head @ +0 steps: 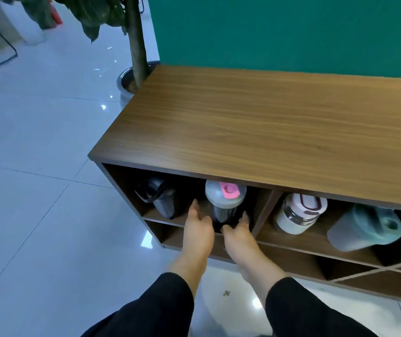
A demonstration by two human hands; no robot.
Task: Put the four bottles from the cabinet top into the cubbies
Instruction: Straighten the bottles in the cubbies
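Bare wooden cabinet top (255, 122) against a green wall, all four bottles now down in the upper cubbies, pink-lidded bottle (225, 199) upright between left hand (198, 226) and right hand (237, 231), both spread, seemingly just beside it; task apparently complete.

My wooden cabinet (255, 122) stands on the pale tiled floor (36, 190). On its upper shelf (316, 242), the left cubby holds a black bottle (158, 198) with a pink-capped bottle (225, 200) at its 3 o'clock; the right cubby holds a white bottle (296, 215) and a grey-teal bottle (362, 229).
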